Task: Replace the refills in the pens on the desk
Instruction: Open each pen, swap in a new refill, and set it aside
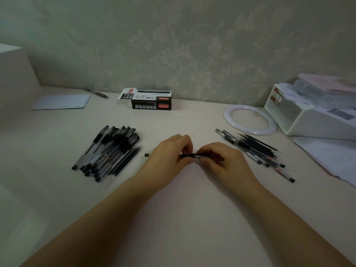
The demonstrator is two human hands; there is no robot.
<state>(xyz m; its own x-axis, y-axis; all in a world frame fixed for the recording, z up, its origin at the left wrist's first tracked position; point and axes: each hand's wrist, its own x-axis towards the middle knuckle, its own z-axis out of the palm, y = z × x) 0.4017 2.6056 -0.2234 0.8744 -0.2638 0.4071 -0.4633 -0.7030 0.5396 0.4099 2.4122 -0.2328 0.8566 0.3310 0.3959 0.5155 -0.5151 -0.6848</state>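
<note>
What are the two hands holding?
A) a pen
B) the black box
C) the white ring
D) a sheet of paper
A: the left hand and the right hand both pinch one black and clear pen between them, above the desk.

Matt pale desk (173, 199), clear plastic pens (107, 151), glossy cardboard box (152, 102).

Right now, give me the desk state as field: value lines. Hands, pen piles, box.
left hand: pinches the black end of the pen
right hand: grips the pen's clear barrel end
left pile: capped pens, loose refills along its right edge
right pile: uncapped pens and refills, mixed
small black part: lies apart, left of the left hand
box: at the wall, flap open
</note>
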